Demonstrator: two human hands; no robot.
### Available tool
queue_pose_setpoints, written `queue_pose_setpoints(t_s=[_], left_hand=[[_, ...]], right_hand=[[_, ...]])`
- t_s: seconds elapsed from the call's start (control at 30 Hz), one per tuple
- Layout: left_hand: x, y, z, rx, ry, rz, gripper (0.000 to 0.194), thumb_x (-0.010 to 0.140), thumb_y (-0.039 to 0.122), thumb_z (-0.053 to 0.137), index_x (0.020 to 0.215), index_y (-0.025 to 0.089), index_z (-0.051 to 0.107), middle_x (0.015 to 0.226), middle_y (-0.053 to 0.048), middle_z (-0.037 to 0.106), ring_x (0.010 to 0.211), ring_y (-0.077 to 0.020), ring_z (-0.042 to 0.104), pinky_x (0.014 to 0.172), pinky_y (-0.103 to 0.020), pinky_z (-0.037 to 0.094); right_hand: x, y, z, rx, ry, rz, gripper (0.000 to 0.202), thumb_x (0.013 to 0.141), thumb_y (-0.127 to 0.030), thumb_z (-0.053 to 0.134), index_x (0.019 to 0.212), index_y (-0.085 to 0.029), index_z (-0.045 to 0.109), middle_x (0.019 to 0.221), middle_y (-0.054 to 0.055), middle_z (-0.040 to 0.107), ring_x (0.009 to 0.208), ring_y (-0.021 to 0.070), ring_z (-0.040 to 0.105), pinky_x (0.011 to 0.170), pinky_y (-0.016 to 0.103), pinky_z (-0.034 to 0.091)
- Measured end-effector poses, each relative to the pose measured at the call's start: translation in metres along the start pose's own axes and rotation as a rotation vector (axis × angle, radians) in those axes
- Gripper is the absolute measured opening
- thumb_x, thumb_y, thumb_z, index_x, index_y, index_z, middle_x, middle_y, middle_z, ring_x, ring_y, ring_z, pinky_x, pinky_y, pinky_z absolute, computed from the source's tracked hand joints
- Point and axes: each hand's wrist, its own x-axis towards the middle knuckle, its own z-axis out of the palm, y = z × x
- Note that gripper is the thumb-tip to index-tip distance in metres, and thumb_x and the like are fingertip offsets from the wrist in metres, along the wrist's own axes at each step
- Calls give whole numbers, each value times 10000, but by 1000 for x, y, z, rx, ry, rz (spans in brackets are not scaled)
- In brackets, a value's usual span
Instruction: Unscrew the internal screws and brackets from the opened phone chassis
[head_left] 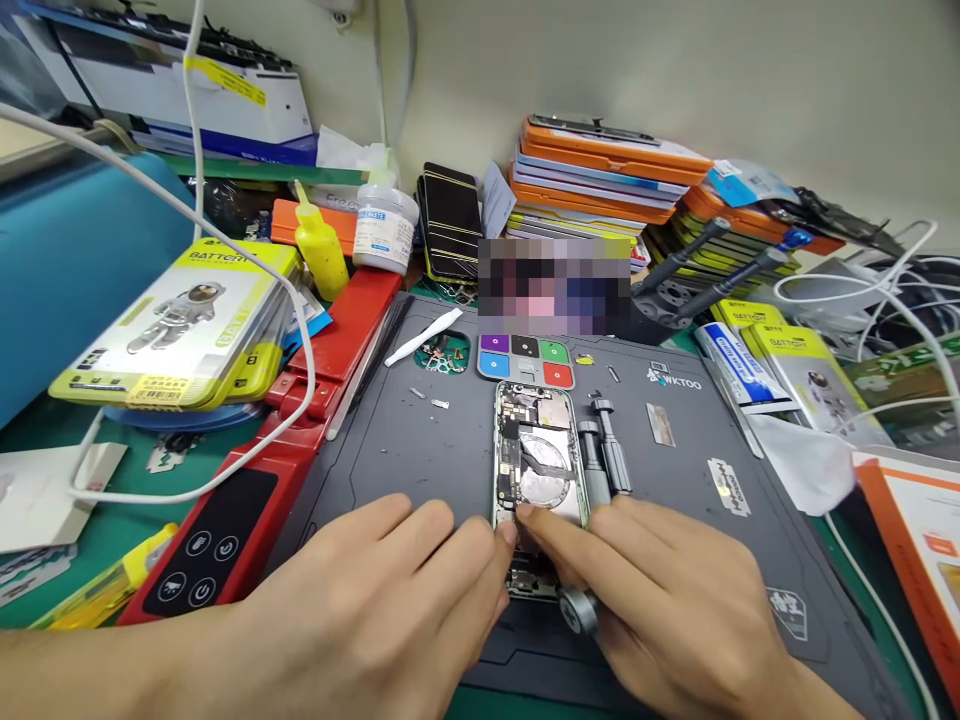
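An opened phone (541,465) lies on the dark grey mat (442,455), its boards and round coil showing. My left hand (382,590) is closed, with thumb and index fingertips at the phone's lower left part; anything between them is too small to make out. From the right, my right hand (660,590) reaches in, its index fingertip touching the phone's inside near my left thumb. Its other fingers are curled round a grey screwdriver (579,610), whose end cap sticks out below the palm. Two more grey screwdrivers (615,450) lie just right of the phone.
Behind the phone sits a coloured screw tray (526,360). A white spudger (424,336) and small metal parts (440,404) lie left. A red lamp (217,530), battery boxes (176,325), a paste jar (385,225) and a tool holder (667,305) surround the mat. A blade (729,487) lies right.
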Motion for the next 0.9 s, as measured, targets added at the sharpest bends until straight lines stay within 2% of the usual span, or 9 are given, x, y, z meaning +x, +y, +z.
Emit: queue_pose_setpoints(t_s=[0.37, 0.5, 0.7, 0.9], left_hand=[[-5, 1, 7, 11, 60, 16, 359, 1088, 115, 448, 967, 154, 784, 895, -32, 791, 679, -215, 699, 445, -382, 399], [-7, 3, 7, 5, 34, 60, 354, 1079, 100, 437, 1006, 152, 780, 945, -45, 795, 698, -225, 702, 460, -382, 419], [-7, 5, 8, 2, 69, 29, 370, 1096, 123, 442, 959, 151, 785, 882, -49, 786, 691, -233, 707, 450, -387, 411], [-2, 4, 8, 1, 57, 38, 359, 1095, 131, 441, 970, 141, 777, 899, -65, 781, 710, -242, 717, 448, -388, 431]], right_hand=[[5, -1, 0, 10, -10, 24, 297, 980, -22, 501, 1161, -107, 721, 740, 18, 676, 649, 161, 577, 612, 319, 450], [7, -3, -1, -43, -25, 12, 301, 997, -31, 478, 1167, -87, 720, 747, 30, 699, 643, 167, 602, 602, 317, 470], [12, -9, -5, -78, -34, -3, 299, 1028, -56, 433, 1118, -98, 714, 794, 52, 754, 688, 174, 683, 634, 306, 527], [17, -12, -6, -92, -34, -16, 297, 1011, -43, 434, 1087, -97, 716, 771, 52, 755, 661, 172, 684, 589, 306, 531]])
